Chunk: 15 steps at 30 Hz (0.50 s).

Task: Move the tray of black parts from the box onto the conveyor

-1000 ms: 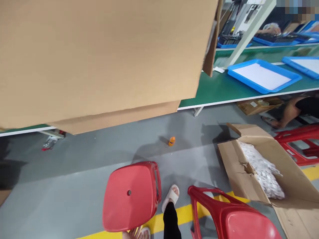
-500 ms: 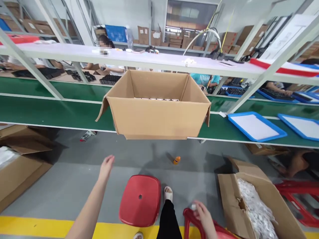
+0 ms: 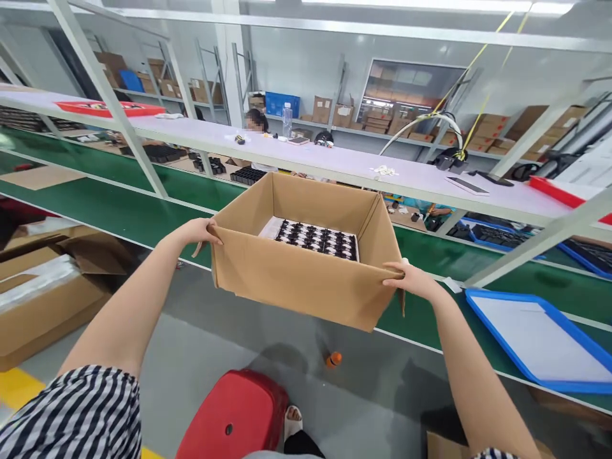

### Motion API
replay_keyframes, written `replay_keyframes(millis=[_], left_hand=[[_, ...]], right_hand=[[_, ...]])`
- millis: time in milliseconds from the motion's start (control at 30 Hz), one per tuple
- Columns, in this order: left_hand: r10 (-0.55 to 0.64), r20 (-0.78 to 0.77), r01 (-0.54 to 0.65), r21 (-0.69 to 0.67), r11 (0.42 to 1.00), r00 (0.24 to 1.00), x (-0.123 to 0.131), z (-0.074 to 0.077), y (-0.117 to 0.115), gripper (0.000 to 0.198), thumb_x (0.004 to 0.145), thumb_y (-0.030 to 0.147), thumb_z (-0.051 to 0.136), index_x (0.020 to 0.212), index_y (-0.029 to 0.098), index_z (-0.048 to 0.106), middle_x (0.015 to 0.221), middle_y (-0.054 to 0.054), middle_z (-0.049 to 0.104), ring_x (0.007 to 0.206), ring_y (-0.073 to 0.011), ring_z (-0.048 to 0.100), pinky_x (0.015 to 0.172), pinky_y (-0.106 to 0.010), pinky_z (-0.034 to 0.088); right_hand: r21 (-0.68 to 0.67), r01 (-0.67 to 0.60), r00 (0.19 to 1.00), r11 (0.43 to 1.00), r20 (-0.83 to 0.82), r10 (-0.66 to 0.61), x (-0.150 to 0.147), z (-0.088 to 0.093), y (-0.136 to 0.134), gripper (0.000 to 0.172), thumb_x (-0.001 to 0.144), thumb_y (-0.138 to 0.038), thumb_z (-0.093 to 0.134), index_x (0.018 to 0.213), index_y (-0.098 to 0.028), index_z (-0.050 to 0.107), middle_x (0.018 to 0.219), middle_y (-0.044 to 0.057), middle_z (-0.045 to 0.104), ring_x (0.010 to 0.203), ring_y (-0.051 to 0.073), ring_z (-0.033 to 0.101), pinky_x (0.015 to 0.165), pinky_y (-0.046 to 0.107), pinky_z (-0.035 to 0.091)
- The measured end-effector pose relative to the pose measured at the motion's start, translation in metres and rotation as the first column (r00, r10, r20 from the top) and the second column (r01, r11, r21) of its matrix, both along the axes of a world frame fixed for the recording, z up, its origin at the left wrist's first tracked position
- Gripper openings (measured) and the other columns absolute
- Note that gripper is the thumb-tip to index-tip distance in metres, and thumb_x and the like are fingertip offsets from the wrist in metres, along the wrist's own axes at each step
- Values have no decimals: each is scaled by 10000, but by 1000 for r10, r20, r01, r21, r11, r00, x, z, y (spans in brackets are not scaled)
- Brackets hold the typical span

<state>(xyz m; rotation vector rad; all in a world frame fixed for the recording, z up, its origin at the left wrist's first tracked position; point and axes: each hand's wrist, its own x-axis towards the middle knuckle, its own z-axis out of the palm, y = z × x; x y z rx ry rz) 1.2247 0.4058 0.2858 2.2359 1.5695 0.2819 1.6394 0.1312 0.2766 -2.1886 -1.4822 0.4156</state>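
Both your hands are now on the box (image 3: 296, 274) in the middle of the frame; half a second ago they hung well apart from it, low in the picture. Your left hand (image 3: 198, 231) grasps its near left corner and your right hand (image 3: 412, 279) its near right corner, fingers bent over the rim on each side. A small white thing shows at the right hand; you cannot tell what it is.

The box stands open at the green bench (image 3: 115, 213), its near wall jutting past the front edge; whether its base bears on the bench is hidden. Inside, a black grid (image 3: 315, 239) with white pieces shows far more fully than before. With a corner in each hand, you seem to have the box under control from both ends.

A blue tray (image 3: 568, 386) lies at lower right, and a red stool (image 3: 229, 408) stands at bottom centre-left.
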Motion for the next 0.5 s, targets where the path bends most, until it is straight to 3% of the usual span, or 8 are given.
replay_keyframes(millis=[67,100,200,400,500], left_hand=[[-11,-87,9,-18,1000,996,-1,1,-1,285,459,314,677,620,164,496,591,3,569,639,-208,562,559,-245,400],[-7,-122,10,26,1000,992,-1,1,-5,265,477,322,663,610,175,486,604,8,576,635,-195,557,535,-232,382],[10,-171,14,139,990,985,-2,0,-20,237,505,338,634,614,187,487,670,9,595,648,-181,548,512,-216,352],[37,-238,-5,134,991,971,-12,-3,-48,197,593,362,539,669,194,469,694,-1,581,676,-184,536,529,-218,350],[57,-301,-26,109,994,952,-22,-3,-74,215,620,395,510,682,200,444,669,-2,562,697,-195,528,551,-225,344]], right_hand=[[-157,-50,997,986,46,58,3,4,7,198,532,-359,661,637,-204,598,640,23,571,626,232,533,499,268,380],[-201,-57,994,978,78,74,3,4,7,181,569,-361,643,549,-202,561,555,10,539,559,211,517,460,254,346],[-233,-21,982,972,178,64,-4,1,1,317,649,-360,593,429,-196,434,443,-9,447,474,175,467,412,238,272],[-230,18,955,973,291,51,-13,-1,-15,308,669,-370,566,466,-192,419,573,11,441,521,168,474,437,229,315],[-242,14,957,970,285,57,-11,-1,-23,262,678,-373,543,503,-197,459,640,20,449,550,170,488,469,233,354]])
